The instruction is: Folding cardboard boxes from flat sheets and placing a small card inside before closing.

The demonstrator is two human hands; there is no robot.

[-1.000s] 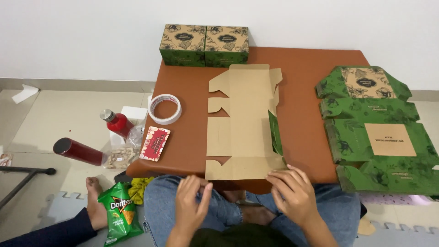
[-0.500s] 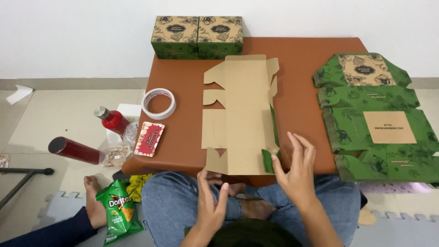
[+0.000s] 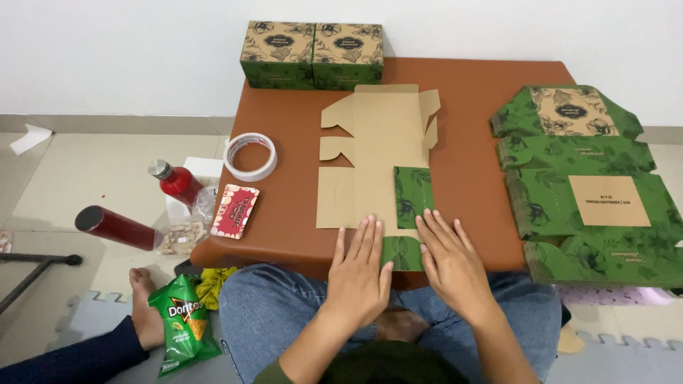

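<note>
A flat, unfolded cardboard box blank (image 3: 370, 153) lies brown side up on the brown table (image 3: 299, 206). Its right side flap and its near flap are folded over and show green leaf print. My left hand (image 3: 361, 274) presses flat on the near folded flap at the table's front edge. My right hand (image 3: 448, 259) lies flat just to the right, fingers spread over the fold beside the green side flap. Neither hand holds anything.
Two assembled green and tan boxes (image 3: 313, 53) stand at the table's back. A tape roll (image 3: 250, 156) and a red card (image 3: 235, 210) lie at left. A stack of flat green blanks (image 3: 590, 185) lies right. Red bottles (image 3: 174, 181), a chip bag (image 3: 181, 323) and someone's foot (image 3: 146, 306) are on the floor.
Both hands rose from my lap to the near edge of the blank. The right side flap and near flap got folded over, and both palms now press them flat.
</note>
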